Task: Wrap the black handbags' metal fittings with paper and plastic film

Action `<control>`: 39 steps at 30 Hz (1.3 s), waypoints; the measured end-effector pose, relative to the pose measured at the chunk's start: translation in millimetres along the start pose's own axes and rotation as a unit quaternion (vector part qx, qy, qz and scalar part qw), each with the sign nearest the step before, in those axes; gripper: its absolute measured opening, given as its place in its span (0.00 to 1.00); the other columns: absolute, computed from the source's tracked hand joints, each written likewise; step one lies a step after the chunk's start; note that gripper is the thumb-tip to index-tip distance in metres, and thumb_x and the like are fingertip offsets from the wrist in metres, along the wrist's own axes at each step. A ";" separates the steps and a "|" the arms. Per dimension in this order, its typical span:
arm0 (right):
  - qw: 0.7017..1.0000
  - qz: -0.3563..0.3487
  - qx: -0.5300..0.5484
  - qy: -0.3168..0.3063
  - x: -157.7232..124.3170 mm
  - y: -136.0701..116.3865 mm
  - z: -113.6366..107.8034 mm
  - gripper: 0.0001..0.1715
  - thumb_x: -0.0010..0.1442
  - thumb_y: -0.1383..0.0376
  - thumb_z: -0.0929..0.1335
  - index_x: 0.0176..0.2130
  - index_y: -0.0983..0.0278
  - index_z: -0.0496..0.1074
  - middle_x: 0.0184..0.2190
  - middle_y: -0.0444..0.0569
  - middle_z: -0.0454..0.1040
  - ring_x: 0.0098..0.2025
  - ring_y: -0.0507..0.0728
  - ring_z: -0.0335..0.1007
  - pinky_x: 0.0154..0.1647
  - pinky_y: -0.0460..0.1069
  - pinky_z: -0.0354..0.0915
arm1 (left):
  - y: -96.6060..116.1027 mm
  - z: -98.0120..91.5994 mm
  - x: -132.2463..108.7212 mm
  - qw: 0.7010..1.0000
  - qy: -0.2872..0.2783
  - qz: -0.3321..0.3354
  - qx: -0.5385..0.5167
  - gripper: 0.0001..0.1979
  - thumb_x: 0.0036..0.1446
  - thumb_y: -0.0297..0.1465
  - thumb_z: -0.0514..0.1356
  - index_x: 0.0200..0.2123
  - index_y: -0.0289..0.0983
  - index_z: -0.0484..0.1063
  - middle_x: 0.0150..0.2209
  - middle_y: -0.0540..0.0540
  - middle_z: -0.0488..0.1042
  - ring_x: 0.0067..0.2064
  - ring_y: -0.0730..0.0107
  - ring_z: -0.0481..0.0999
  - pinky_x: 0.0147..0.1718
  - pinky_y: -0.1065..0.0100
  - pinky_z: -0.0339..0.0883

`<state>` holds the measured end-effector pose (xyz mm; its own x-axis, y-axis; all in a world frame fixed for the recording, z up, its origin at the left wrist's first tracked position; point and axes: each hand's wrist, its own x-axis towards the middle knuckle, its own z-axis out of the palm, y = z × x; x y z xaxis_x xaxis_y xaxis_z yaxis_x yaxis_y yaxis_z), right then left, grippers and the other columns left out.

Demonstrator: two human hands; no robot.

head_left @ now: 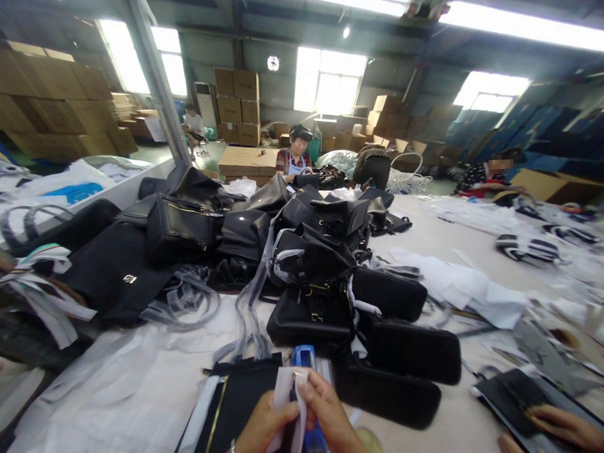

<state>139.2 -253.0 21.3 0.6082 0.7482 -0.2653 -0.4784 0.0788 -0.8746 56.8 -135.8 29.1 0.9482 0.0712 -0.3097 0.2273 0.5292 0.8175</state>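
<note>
My left hand (273, 418), with a bangle at the wrist, closes its thumb against a white paper piece (283, 384). On the other edge of the same paper, my right hand (324, 402) pinches with thumb and fingers. A narrow dark piece shows between the paper's folds; its kind is not clear. Under my hands lies a black bag (239, 396) with a gold zip and a pale strip along its side. A blue object (305, 356), partly hidden by my right hand, lies just beyond.
Black handbags (182, 225) are heaped ahead, with clear plastic-wrapped handles (257, 288) among them. Black padded panels (412, 348) lie to the right. A co-worker's hand (565, 422) rests on a black piece at lower right. White sheets (113, 388) cover the table at left.
</note>
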 end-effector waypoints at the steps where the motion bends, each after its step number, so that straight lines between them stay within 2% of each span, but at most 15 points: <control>1: 1.000 0.001 0.008 -0.003 -0.2 -0.2 0.6 0.25 0.57 0.47 0.68 0.44 0.63 0.68 0.17 0.34 0.53 0.15 0.44 0.43 0.15 0.40 0.49 | -1.1 -0.6 0.8 1.000 -0.004 -0.004 0.007 0.21 0.50 0.44 0.65 0.32 0.28 0.79 0.26 0.39 0.77 0.30 0.62 0.74 0.32 0.67 0.65; 5: 1.000 -0.009 0.027 0.007 -0.6 2.6 4.0 0.24 0.57 0.47 0.68 0.43 0.62 0.68 0.17 0.34 0.54 0.15 0.44 0.43 0.14 0.40 0.47 | -2.9 -2.5 3.0 1.000 -0.012 -0.006 0.019 0.23 0.53 0.46 0.62 0.31 0.29 0.80 0.26 0.39 0.77 0.29 0.63 0.75 0.32 0.67 0.65; 12: 0.999 -0.022 0.031 0.034 4.7 25.2 1.2 0.25 0.57 0.47 0.68 0.43 0.62 0.65 0.16 0.34 0.56 0.13 0.43 0.43 0.11 0.39 0.45 | -12.7 -6.9 7.7 0.999 -0.010 -0.020 0.029 0.32 0.49 0.56 0.59 0.29 0.29 0.79 0.24 0.37 0.77 0.27 0.60 0.75 0.31 0.65 0.67; 15: 0.999 -0.024 0.014 0.033 8.4 29.4 -4.0 0.25 0.56 0.46 0.69 0.42 0.63 0.66 0.15 0.34 0.58 0.11 0.44 0.47 0.10 0.40 0.48 | -15.6 -9.4 11.2 0.998 0.001 -0.030 0.049 0.31 0.48 0.55 0.60 0.27 0.28 0.79 0.23 0.38 0.76 0.25 0.61 0.75 0.30 0.65 0.67; 20: 0.997 -0.016 -0.018 0.067 12.7 27.4 -8.5 0.25 0.52 0.47 0.71 0.38 0.64 0.68 0.14 0.35 0.60 0.11 0.45 0.49 0.10 0.41 0.50 | -14.1 -11.4 16.3 0.995 0.021 -0.045 0.089 0.27 0.51 0.51 0.61 0.26 0.28 0.79 0.22 0.39 0.76 0.26 0.61 0.75 0.30 0.66 0.66; 24: 0.994 -0.038 -0.036 0.099 15.3 28.2 -9.5 0.22 0.50 0.50 0.73 0.32 0.65 0.67 0.21 0.40 0.68 0.19 0.48 0.61 0.20 0.42 0.56 | -22.2 -13.3 22.7 0.988 0.044 -0.032 0.147 0.23 0.50 0.48 0.64 0.24 0.30 0.78 0.20 0.44 0.74 0.24 0.66 0.71 0.25 0.70 0.62; 26: 0.989 -0.043 -0.049 0.130 16.6 29.9 -10.1 0.22 0.49 0.51 0.73 0.30 0.65 0.66 0.22 0.41 0.69 0.23 0.49 0.62 0.23 0.42 0.56 | -26.6 -12.0 24.1 0.984 0.064 -0.009 0.164 0.22 0.50 0.47 0.64 0.23 0.30 0.77 0.20 0.46 0.73 0.23 0.69 0.69 0.23 0.72 0.59; 28: 0.985 -0.033 -0.071 0.156 17.5 31.0 -10.5 0.21 0.50 0.50 0.72 0.30 0.64 0.66 0.21 0.40 0.68 0.21 0.49 0.59 0.21 0.43 0.54 | -27.7 -8.3 21.6 0.986 0.069 0.005 0.151 0.22 0.52 0.46 0.62 0.25 0.31 0.78 0.21 0.46 0.73 0.24 0.69 0.68 0.23 0.72 0.59; 31: 0.972 -0.041 -0.127 0.195 17.7 29.9 -9.7 0.20 0.52 0.51 0.70 0.29 0.63 0.65 0.21 0.41 0.67 0.22 0.50 0.58 0.22 0.44 0.54 | -23.7 -0.7 11.5 0.993 0.078 0.017 0.085 0.22 0.54 0.48 0.60 0.35 0.32 0.78 0.28 0.43 0.77 0.30 0.64 0.73 0.29 0.69 0.65; 34: 0.945 -0.065 -0.195 0.256 16.9 27.0 -5.9 0.19 0.53 0.52 0.69 0.25 0.63 0.62 0.21 0.40 0.65 0.25 0.51 0.60 0.25 0.45 0.57 | -21.0 5.0 3.6 0.991 0.109 0.031 0.066 0.23 0.54 0.47 0.60 0.43 0.35 0.76 0.37 0.41 0.78 0.37 0.59 0.75 0.37 0.66 0.68; 36: 0.932 -0.073 -0.225 0.276 16.3 25.8 -2.3 0.18 0.54 0.53 0.68 0.25 0.62 0.62 0.21 0.40 0.65 0.26 0.52 0.61 0.27 0.45 0.58 | -22.9 6.5 3.7 0.983 0.152 0.034 0.098 0.24 0.51 0.47 0.63 0.42 0.34 0.76 0.37 0.40 0.78 0.38 0.58 0.75 0.38 0.66 0.68; 39: 0.943 -0.057 -0.217 0.248 15.2 24.9 -0.2 0.17 0.53 0.52 0.68 0.27 0.62 0.63 0.23 0.40 0.66 0.26 0.53 0.64 0.25 0.45 0.60 | -27.7 5.9 8.6 0.967 0.220 0.038 0.125 0.22 0.45 0.47 0.67 0.35 0.33 0.76 0.32 0.43 0.77 0.34 0.58 0.75 0.32 0.68 0.68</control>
<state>136.6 -239.8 -4.6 0.9125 0.3434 -0.2223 -0.1534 -0.2164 -0.9642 60.0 -154.8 6.7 0.7906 0.4835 -0.3757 0.2597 0.2909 0.9208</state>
